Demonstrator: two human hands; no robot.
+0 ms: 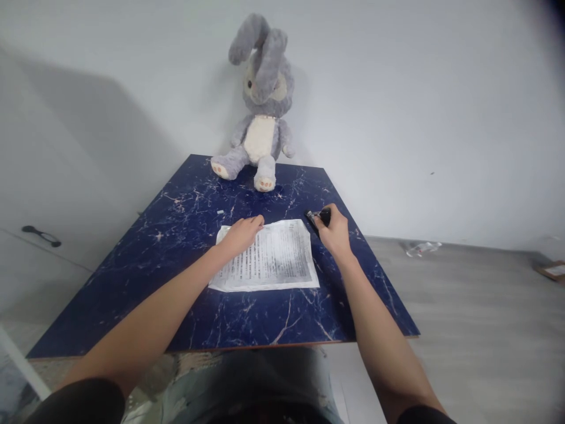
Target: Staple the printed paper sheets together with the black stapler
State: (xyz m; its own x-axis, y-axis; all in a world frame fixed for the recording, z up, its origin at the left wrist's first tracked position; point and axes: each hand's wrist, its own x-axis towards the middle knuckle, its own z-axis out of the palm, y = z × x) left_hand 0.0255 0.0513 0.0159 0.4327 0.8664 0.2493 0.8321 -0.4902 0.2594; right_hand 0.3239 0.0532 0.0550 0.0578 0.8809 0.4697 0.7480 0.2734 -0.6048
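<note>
A printed sheet of paper (282, 259), slightly creased, lies on the dark blue marbled table (273, 321). Across its upper left edge is my left hand (244, 231), its fingers close together and bent over the paper's margin; the fingertips are partly hidden. Just beyond the sheet's upper right corner, my right hand (335, 227) grips a black stapler (314, 218) with a metal strip. The stapler points to the upper left, at table height, its jaw beside the paper rather than around it.
A grey plush rabbit (262, 132) sits against the wall at the table's far end. A small white scrap (220, 212) lies left of centre. On the floor to the right are a clear plastic wrapper (422, 249) and a brown box (554, 270). A black handle (42, 236) is at left.
</note>
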